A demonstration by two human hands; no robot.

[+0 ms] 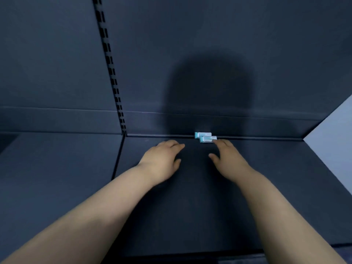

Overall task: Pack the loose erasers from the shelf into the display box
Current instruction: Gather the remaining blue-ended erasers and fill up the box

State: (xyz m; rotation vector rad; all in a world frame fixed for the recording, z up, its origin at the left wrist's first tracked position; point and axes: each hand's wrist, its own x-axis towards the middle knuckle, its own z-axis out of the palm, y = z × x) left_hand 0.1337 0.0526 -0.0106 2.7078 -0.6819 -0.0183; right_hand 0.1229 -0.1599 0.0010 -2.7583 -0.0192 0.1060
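1. Two erasers [205, 137] lie touching at the back of the shelf [266, 178], stopped by its lip [257, 138].
2. Right hand [226, 155], fingers straight and empty, reaches the nearer one, probably to drag it forward.
3. Left hand [162, 156] hovers flat, empty.

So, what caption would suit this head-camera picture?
Left hand and right hand, both open, reach across a dark shelf toward two erasers at its back edge.

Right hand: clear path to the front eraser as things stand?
Likely yes. The right hand is open, its fingertips right at the front eraser, with nothing between them. The other eraser lies behind it at the back of the shelf, and the left hand is off to the side.
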